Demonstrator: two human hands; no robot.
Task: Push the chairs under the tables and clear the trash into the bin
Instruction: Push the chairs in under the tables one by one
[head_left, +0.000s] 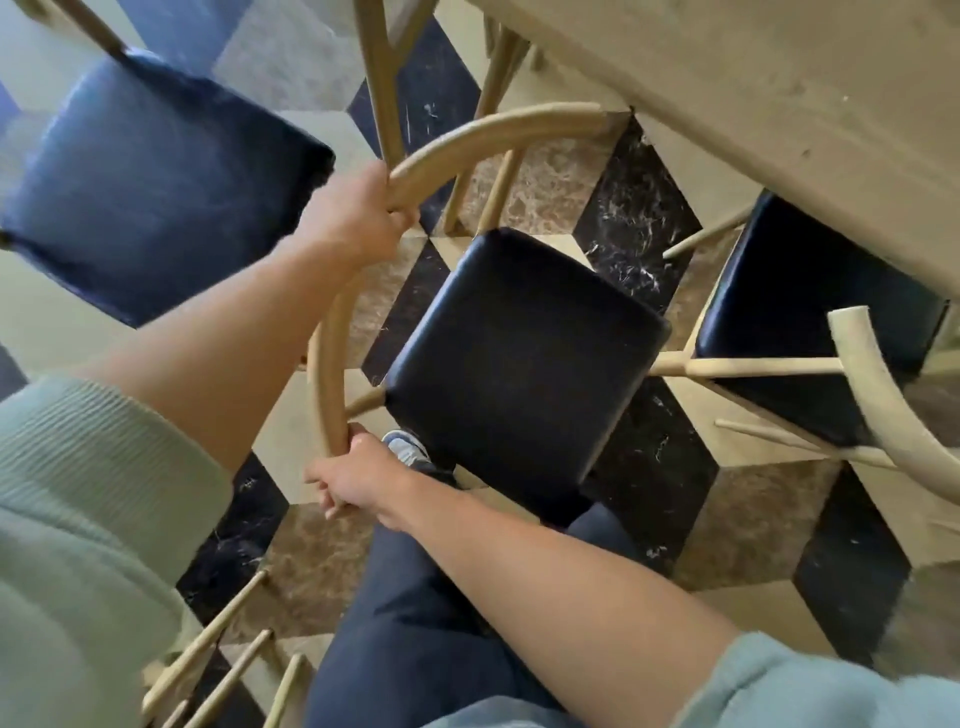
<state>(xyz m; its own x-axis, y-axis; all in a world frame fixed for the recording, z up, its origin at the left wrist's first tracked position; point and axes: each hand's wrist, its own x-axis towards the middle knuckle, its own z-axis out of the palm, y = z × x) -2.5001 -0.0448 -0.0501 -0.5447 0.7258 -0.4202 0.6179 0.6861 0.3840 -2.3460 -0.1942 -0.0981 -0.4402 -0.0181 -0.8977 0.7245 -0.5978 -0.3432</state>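
A wooden chair with a black padded seat (524, 358) and a curved pale backrest rail (467, 140) stands in the middle, in front of the beige table (779, 104) at the upper right. My left hand (358, 213) is closed around the upper stretch of the rail. My right hand (353, 478) grips the rail's lower end. The rail's far tip touches the table's edge, and the seat lies outside the tabletop. No trash or bin is in view.
A second black-seated chair (800, 317) sits partly under the table at right, its curved rail (883, 395) sticking out. A blue-seated chair (156, 192) stands at left. More wooden spindles (223, 670) rise at the bottom left. My leg and shoe (410, 452) are beside the seat on the patterned floor.
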